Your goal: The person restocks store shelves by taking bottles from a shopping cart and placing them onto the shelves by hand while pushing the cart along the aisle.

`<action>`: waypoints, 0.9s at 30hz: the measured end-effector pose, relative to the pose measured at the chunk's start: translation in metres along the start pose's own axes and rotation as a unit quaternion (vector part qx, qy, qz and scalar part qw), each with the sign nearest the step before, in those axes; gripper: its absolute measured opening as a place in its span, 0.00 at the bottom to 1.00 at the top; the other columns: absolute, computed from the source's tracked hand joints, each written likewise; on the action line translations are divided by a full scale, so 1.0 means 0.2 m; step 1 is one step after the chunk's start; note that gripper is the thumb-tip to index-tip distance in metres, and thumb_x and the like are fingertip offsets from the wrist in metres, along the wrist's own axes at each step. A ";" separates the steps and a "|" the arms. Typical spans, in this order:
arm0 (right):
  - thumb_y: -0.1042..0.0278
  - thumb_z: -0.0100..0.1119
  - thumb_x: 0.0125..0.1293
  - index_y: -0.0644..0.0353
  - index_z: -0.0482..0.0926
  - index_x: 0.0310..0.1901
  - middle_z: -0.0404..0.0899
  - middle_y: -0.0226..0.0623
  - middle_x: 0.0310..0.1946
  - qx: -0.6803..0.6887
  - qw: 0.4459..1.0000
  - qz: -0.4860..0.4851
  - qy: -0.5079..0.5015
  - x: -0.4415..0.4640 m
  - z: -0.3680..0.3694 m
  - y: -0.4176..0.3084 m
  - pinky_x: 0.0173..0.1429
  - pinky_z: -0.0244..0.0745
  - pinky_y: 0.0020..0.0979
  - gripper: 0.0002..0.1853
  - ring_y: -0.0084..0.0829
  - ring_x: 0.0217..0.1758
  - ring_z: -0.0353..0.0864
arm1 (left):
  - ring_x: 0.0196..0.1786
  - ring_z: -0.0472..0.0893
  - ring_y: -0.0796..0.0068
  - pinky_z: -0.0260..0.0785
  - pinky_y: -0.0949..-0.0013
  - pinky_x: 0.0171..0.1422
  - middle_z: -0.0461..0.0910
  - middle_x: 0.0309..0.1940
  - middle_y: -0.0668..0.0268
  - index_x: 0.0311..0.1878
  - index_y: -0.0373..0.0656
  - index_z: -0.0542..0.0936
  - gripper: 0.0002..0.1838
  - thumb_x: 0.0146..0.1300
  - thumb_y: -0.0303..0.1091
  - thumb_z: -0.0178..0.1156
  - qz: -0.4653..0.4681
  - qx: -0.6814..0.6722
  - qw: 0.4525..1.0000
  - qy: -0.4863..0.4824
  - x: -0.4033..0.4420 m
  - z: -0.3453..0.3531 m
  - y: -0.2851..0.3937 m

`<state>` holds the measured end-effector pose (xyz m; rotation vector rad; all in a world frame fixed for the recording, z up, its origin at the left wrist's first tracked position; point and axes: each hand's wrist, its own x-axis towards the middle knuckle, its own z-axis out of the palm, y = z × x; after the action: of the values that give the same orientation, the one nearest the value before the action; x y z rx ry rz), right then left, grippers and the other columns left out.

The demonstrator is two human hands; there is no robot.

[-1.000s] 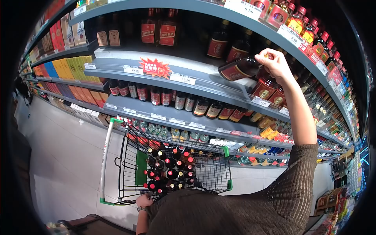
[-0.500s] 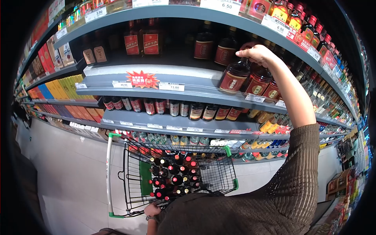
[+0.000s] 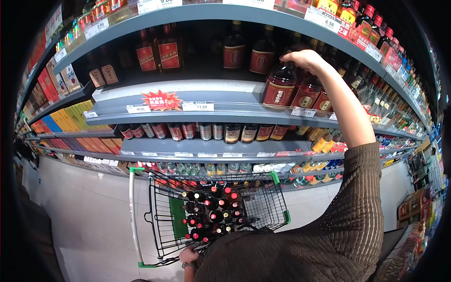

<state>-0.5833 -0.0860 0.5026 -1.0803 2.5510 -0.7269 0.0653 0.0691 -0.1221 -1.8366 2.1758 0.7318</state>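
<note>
High on the right, my right hand [image 3: 303, 60] is closed around the neck of a dark bottle [image 3: 280, 89] with a red label. This bottle stands near upright at the shelf's front edge, its cap hidden by my fingers. Close beside it on the right are similar red-labelled bottles [image 3: 306, 94]. Low in the view, my left hand [image 3: 189, 255] is closed on the near rim of a wire shopping cart [image 3: 265, 209] with green corners. Several dark bottles [image 3: 216, 216] with red, white and yellow caps stand in the cart.
More bottles [image 3: 262, 56] stand deeper on the same shelf [image 3: 188, 96]. The shelf above [image 3: 197, 18] overhangs my right hand. Lower shelves hold smaller bottles [image 3: 232, 133]. Boxes [image 3: 61, 117] fill the shelves at left. Tiled floor [image 3: 94, 211] lies left of the cart.
The bottle in my right hand was leaning and is now straighter at the shelf edge. The shelves have shifted slightly left in view and the cart slightly right. My left hand stays at the cart.
</note>
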 end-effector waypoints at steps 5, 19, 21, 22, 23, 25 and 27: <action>0.45 0.74 0.49 0.64 0.84 0.52 0.80 0.54 0.54 0.015 0.998 -0.030 0.051 0.07 0.01 0.07 0.60 0.73 0.34 0.34 0.41 0.58 0.79 | 0.37 0.85 0.58 0.77 0.57 0.41 0.86 0.31 0.61 0.42 0.57 0.87 0.20 0.42 0.44 0.59 0.004 -0.013 1.000 0.013 -0.01 0.00 0.01; 0.33 0.69 0.49 0.71 0.84 0.37 0.84 0.50 0.32 -0.147 0.975 -0.077 0.144 -0.08 0.03 0.03 0.40 0.79 0.38 0.38 0.40 0.35 0.85 | 0.35 0.85 0.56 0.76 0.55 0.40 0.86 0.30 0.60 0.41 0.55 0.87 0.17 0.45 0.43 0.60 0.002 -0.004 1.000 0.023 -0.03 -0.05 0.05; 0.29 0.68 0.48 0.70 0.84 0.32 0.83 0.47 0.26 -0.178 0.961 -0.128 0.167 -0.05 0.03 0.09 0.39 0.79 0.39 0.39 0.39 0.31 0.85 | 0.35 0.85 0.56 0.76 0.55 0.40 0.86 0.30 0.60 0.40 0.55 0.87 0.17 0.45 0.43 0.60 0.000 -0.010 1.000 0.026 -0.03 -0.04 0.05; 0.28 0.68 0.48 0.70 0.83 0.30 0.82 0.46 0.24 -0.162 0.964 -0.131 0.165 -0.03 0.04 0.11 0.39 0.79 0.39 0.40 0.39 0.30 0.85 | 0.35 0.85 0.56 0.76 0.55 0.40 0.86 0.30 0.60 0.40 0.55 0.87 0.17 0.45 0.43 0.60 0.000 -0.009 1.000 0.021 -0.03 -0.04 0.05; 0.27 0.68 0.48 0.70 0.82 0.28 0.82 0.44 0.22 -0.146 0.966 -0.134 0.163 -0.02 0.06 0.14 0.38 0.79 0.39 0.40 0.38 0.28 0.85 | 0.35 0.85 0.55 0.76 0.55 0.40 0.86 0.30 0.60 0.40 0.55 0.87 0.17 0.45 0.43 0.60 0.001 -0.008 1.000 0.016 -0.03 -0.05 0.05; 0.26 0.66 0.50 0.70 0.81 0.27 0.82 0.45 0.23 -0.106 0.978 -0.125 0.129 -0.04 0.08 0.16 0.34 0.80 0.36 0.41 0.35 0.24 0.84 | 0.35 0.85 0.55 0.76 0.54 0.40 0.85 0.30 0.59 0.40 0.55 0.87 0.17 0.45 0.44 0.60 0.007 -0.006 1.000 0.016 -0.02 -0.03 0.03; 0.27 0.66 0.52 0.73 0.81 0.34 0.83 0.47 0.29 -0.072 0.988 -0.107 0.084 -0.10 0.10 0.15 0.32 0.80 0.33 0.42 0.32 0.24 0.84 | 0.34 0.85 0.55 0.76 0.54 0.40 0.85 0.30 0.59 0.39 0.55 0.87 0.17 0.45 0.44 0.59 0.017 -0.005 0.999 0.028 -0.01 -0.02 0.02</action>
<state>-0.5793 -0.0603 0.4699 -1.4135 2.6917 -0.7218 0.0621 0.0697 -0.1163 -1.8519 2.2466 0.7067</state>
